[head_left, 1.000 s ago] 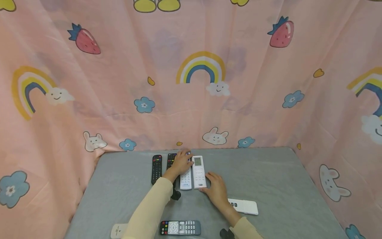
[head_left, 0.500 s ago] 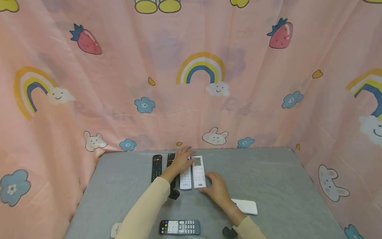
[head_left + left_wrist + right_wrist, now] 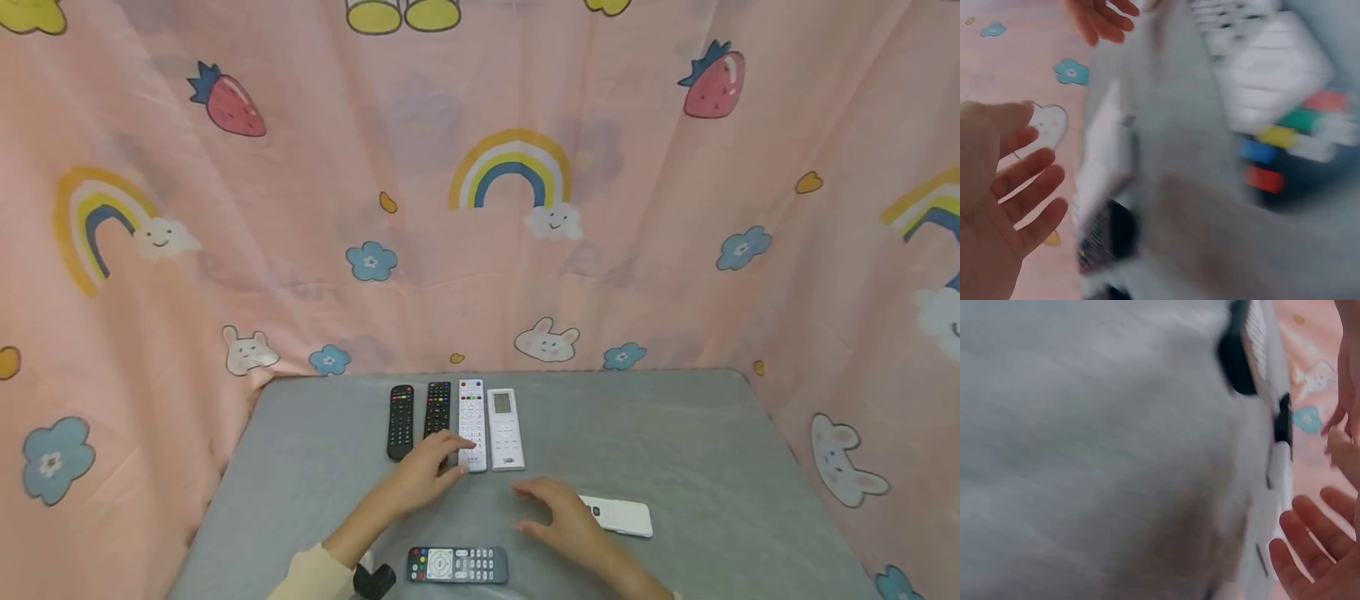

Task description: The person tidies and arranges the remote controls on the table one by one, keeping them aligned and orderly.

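Observation:
Four remotes stand in a row at the back of the table in the head view: a black remote [image 3: 401, 422], a second black remote [image 3: 437, 408], a white button remote [image 3: 472, 412] and a white remote with a small screen [image 3: 506, 433]. My left hand [image 3: 426, 473] hovers at the near ends of the middle two, partly covering the second black one, its fingers relaxed. To the right, my right hand [image 3: 566, 521] holds nothing, with thumb and fingers spread apart. Loose fingers of the left hand [image 3: 1022, 187] also show in the left wrist view.
A dark grey remote [image 3: 457, 565] lies crosswise near the front. Partly behind the right hand is a white remote-like object [image 3: 626, 517]. A pink patterned curtain [image 3: 420, 308] hangs behind the grey table [image 3: 712, 467]. Both wrist views are blurred.
Both hands have come away from the screen remote and drawn back toward the front. The row of remotes stays as it was. The view has shifted slightly.

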